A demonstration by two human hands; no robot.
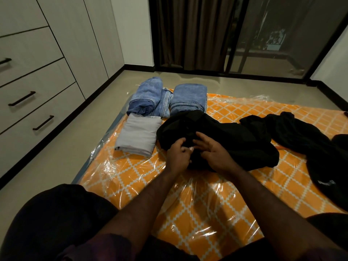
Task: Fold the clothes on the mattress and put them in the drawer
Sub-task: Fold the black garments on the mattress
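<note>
Both hands' fingers, left hand (pixel 178 152) and right hand (pixel 214 150), pinch the black garment (pixel 226 136) lying under them; three folded pieces (pixel 139 136) sit beside it, another black garment (pixel 310 140) apart.

Crumpled black garment (pixel 216 136) under both hands' fingers (pixel 180 143), folded grey cloth (pixel 138 135) just left of them, folded jeans (pixel 188 97) beyond, orange mattress (pixel 197 200) beneath, drawers (pixel 37 102) far left

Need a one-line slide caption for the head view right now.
Both hands work a black garment on the orange mattress, beside folded jeans and a folded grey cloth.
</note>
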